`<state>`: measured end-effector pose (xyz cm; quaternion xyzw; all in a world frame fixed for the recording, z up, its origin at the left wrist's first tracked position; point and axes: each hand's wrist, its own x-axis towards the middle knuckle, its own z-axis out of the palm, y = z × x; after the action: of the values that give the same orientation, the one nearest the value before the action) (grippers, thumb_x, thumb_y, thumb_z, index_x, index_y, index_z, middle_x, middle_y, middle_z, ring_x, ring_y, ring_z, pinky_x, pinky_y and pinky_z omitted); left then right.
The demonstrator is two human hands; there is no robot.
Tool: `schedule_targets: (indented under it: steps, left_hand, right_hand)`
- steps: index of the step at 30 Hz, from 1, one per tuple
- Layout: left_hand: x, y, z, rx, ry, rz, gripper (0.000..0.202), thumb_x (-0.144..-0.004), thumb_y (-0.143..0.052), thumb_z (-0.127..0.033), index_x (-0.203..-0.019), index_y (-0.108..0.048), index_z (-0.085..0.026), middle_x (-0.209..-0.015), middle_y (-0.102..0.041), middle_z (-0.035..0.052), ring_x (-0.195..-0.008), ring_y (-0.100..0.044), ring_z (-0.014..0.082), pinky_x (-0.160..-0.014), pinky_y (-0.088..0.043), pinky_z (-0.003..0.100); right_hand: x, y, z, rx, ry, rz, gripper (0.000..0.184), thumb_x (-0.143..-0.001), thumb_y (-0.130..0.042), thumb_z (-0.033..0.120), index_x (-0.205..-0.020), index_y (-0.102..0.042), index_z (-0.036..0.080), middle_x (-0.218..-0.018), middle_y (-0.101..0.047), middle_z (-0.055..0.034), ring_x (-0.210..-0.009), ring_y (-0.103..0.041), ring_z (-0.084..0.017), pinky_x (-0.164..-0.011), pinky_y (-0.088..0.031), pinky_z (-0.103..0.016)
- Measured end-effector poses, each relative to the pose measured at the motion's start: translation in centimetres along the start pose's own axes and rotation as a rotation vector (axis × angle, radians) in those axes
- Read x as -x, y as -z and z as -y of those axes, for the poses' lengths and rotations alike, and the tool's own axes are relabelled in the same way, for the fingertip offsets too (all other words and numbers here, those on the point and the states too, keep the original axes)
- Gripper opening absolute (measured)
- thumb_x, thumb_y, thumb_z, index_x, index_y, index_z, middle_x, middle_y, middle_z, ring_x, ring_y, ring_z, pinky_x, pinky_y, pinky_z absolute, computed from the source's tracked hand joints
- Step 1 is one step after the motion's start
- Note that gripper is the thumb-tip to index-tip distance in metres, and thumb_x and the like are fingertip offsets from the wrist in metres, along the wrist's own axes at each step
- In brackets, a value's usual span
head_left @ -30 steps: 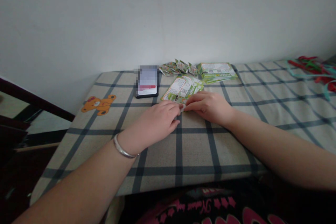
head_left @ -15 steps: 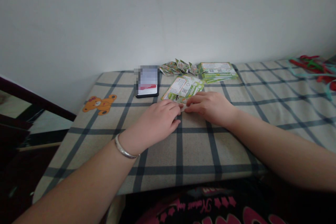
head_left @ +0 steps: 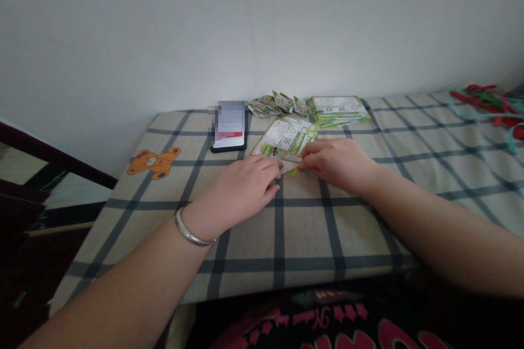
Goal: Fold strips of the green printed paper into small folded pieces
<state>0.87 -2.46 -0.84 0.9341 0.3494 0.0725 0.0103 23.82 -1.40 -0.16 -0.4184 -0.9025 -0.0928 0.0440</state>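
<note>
A green-and-white printed leaflet (head_left: 282, 135) lies on the checked cloth in front of me. At its near end a strip of paper (head_left: 290, 164) shows its pale side between my hands, apparently a folded piece. My left hand (head_left: 252, 181), with a silver bangle at the wrist, presses the strip's left end with fingers held together. My right hand (head_left: 333, 162) pinches the right end between thumb and fingertips. Whether the strip belongs to the leaflet beneath or lies loose on it, I cannot tell.
A phone (head_left: 230, 126) lies left of the leaflet. Several small folded paper pieces (head_left: 278, 103) stand near the wall, beside a stack of leaflets (head_left: 338, 109). Red, green and teal ribbons (head_left: 491, 109) lie far right. A bear figure (head_left: 154, 162) marks the cloth (head_left: 229, 240) at left.
My right hand has slid a little to the right along the strip, its fingers now closer together. More of the paper shows between my hands. My left hand has hardly moved.
</note>
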Motion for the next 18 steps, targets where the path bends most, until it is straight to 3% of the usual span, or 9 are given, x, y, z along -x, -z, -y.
schedule_targets:
  steps: [5,18]
  left_hand:
    - [0.07,-0.11,0.33,0.019,-0.020,-0.006,0.021,-0.090,-0.056,-0.023,-0.108,-0.064,-0.015,-0.121,-0.064,0.0087,-0.114,-0.056,0.0253,-0.100,-0.047,0.044]
    - [0.02,-0.07,0.69,0.065,-0.024,-0.009,0.017,-0.092,-0.049,-0.020,-0.094,-0.066,-0.016,-0.117,-0.066,0.0078,-0.109,-0.061,0.0227,-0.097,-0.050,0.042]
  right_hand:
    - [0.28,0.17,-0.35,0.015,-0.015,0.001,0.020,-0.086,-0.056,0.016,-0.080,-0.074,0.023,-0.084,-0.070,-0.0019,-0.074,-0.060,-0.016,-0.056,-0.027,-0.029]
    - [0.44,0.07,-0.49,0.046,-0.018,0.029,0.020,-0.084,-0.056,0.017,-0.083,-0.074,0.025,-0.086,-0.070,-0.0012,-0.071,-0.061,-0.016,-0.052,-0.024,-0.029]
